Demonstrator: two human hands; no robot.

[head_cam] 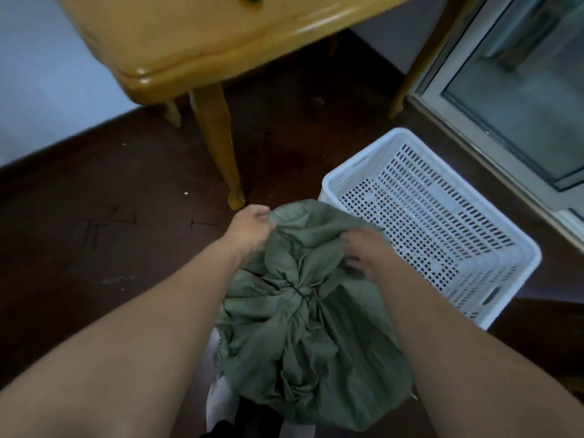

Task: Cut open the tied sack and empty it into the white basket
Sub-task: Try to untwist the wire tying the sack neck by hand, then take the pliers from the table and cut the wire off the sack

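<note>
A grey-green woven sack stands on the dark floor right below me, its mouth gathered into a tie near the middle of its top. My left hand pinches the sack's loose upper flap at the far left. My right hand grips the same flap at the right, fingers curled into the cloth. The white perforated basket sits on the floor just right of the sack, touching or nearly touching it, and nothing shows inside it. No cutting tool is visible.
A yellow wooden table stands beyond the sack, one leg close to my left hand. A glass sliding door runs along the right. The dark floor stretches to the left. White footwear shows under the sack.
</note>
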